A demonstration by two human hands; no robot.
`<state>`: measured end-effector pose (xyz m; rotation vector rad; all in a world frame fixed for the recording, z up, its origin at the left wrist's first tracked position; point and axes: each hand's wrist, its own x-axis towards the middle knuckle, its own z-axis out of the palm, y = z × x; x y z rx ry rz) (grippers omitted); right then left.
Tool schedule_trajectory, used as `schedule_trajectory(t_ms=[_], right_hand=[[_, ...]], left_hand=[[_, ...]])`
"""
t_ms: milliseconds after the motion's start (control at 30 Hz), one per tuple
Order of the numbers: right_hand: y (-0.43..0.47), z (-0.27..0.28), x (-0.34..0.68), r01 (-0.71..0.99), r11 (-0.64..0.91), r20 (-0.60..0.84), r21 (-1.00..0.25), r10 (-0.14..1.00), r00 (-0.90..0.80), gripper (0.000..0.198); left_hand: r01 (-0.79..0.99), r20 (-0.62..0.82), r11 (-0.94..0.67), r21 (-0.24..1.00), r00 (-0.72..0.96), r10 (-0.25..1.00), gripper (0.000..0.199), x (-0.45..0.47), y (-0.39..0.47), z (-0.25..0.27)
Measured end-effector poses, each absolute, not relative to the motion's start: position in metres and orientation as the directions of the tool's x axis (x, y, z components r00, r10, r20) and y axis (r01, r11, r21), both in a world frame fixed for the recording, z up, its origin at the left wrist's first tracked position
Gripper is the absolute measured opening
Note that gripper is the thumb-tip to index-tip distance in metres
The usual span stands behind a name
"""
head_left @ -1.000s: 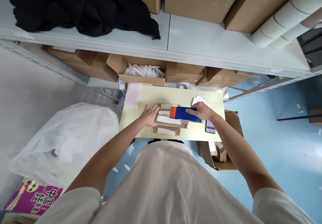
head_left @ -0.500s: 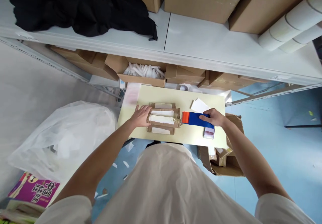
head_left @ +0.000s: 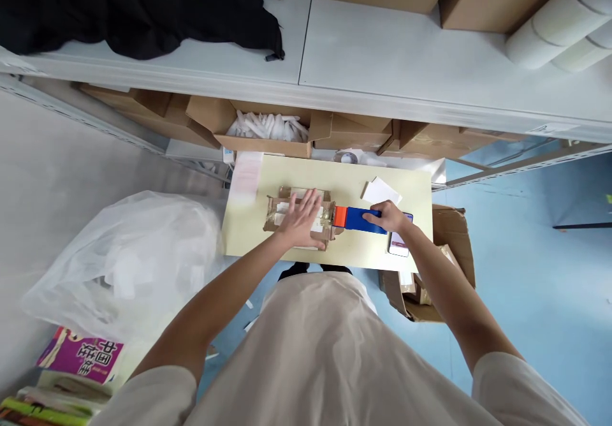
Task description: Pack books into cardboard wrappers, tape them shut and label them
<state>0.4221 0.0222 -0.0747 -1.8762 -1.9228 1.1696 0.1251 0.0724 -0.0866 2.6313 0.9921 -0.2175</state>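
Observation:
My left hand point(head_left: 301, 223) lies with spread fingers on top of several small, taped cardboard boxes point(head_left: 272, 214) with white labels, partly covering them. They sit together on a pale yellow table point(head_left: 246, 235). Gripped in my right hand point(head_left: 389, 216) is a blue tape dispenser point(head_left: 356, 219) with an orange front end, which meets the right end of the boxes. A phone point(head_left: 398, 244) with a lit screen lies beside my right wrist, partly hidden by it. Beyond that hand are white paper cards point(head_left: 381, 191).
An open carton point(head_left: 452, 225) holding small boxes stands below the table's right side. To the left is a large clear plastic bag point(head_left: 124, 260). A grey shelf point(head_left: 382, 62) crosses in front, with cartons beneath it. A tape roll point(head_left: 348, 157) lies at the table's far edge.
My left hand has moved from the left end of the boxes onto their tops, fingers spread. My right hand and the tape dispenser have shifted left against the boxes, uncovering more of the phone.

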Motion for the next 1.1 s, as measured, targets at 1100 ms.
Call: schedule_trajectory(t_ms=[1100], right_hand=[[0.007,-0.065,0.356,0.964,-0.266,-0.466,-0.009,0.854,0.232,0.058]], left_hand=[[0.534,-0.227,-0.787,0.309,0.845,0.484,0.07,0.148,0.065,-0.098]])
